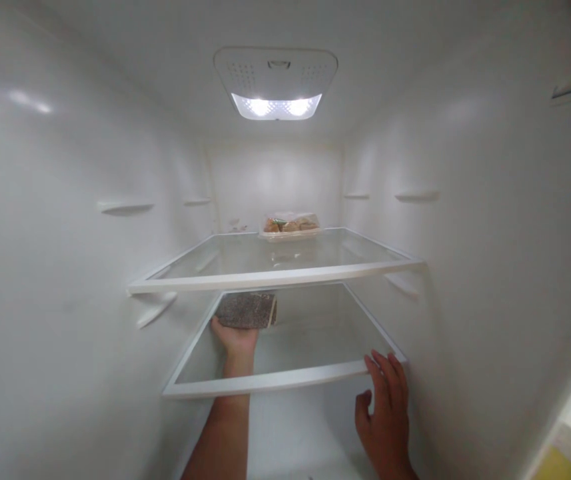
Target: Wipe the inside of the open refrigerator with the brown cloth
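My left hand point(235, 335) reaches in beneath the lower glass shelf point(310, 333) of a fridge and is seen through the glass. It is closed on a dark, speckled, block-shaped package point(246, 311) with a pale strip at its right end; what exactly it is, I cannot make out. The shelf's white front rim crosses in front of my forearm. My right hand point(385, 407) is at the front right corner of that shelf, fingertips on the rim, fingers extended and thumb apart below it.
The upper glass shelf point(215, 281) carries a clear plastic tray point(291, 227) of wrapped food at the back. Shelf supports point(126, 208) jut from both side walls. A lit lamp point(278, 107) is set in the ceiling.
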The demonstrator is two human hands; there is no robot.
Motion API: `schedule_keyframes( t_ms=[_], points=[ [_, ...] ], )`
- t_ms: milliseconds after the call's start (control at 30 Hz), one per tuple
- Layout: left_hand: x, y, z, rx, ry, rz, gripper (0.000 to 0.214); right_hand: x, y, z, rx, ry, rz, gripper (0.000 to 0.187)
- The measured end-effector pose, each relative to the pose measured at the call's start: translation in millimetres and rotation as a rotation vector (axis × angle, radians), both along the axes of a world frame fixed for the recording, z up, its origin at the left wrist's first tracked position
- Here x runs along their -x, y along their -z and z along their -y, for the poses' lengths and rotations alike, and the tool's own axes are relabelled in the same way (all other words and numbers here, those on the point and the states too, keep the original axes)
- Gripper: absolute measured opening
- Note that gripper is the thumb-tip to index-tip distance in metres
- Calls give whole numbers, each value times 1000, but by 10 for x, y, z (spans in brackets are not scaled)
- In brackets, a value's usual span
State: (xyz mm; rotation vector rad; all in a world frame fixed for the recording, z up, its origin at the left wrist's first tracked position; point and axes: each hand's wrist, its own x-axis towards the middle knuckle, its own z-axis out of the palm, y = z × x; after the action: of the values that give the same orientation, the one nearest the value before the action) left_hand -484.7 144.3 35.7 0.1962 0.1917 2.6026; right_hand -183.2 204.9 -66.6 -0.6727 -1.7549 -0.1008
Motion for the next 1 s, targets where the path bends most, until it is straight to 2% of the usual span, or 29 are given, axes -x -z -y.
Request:
schedule_keyframes(
  t_ms=[67, 167, 267, 433, 500, 567, 633, 733, 900, 1000],
  points=[
    [-49, 37, -86, 5, 2, 0, 46, 12, 4, 5, 12, -2, -9, 65],
    [-284, 144, -280, 22, 47, -6, 44, 25, -4, 23, 30, -5, -27, 63],
    [-659, 209, -585, 31, 123, -3, 44, 20, -24, 51, 67, -21, -31, 64],
    [-1398, 185, -1104, 35, 296, 8, 45, -30, -45, 80, 90, -45, 5, 70],
    [-1624, 176, -1201, 37, 361, 9, 44, -54, -42, 82, 102, -54, 23, 70],
    [-1742, 178, -1203, 43, 400, 14, 43, -71, -39, 81, 106, -57, 30, 70],
    [-1730, 188, -1108, 52, 400, 20, 42, -77, -38, 81, 98, -58, 35, 70],
    [-1510, 196, -795, 69, 331, 30, 41, -74, -43, 85, 85, -53, 44, 72],
    [-985, 174, 72, 110, 198, 54, 40, -76, -53, 88, 81, -42, 61, 71],
    [-792, 214, 634, 113, 167, 33, 39, -79, -60, 92, 76, -39, 55, 71]
  ],
)
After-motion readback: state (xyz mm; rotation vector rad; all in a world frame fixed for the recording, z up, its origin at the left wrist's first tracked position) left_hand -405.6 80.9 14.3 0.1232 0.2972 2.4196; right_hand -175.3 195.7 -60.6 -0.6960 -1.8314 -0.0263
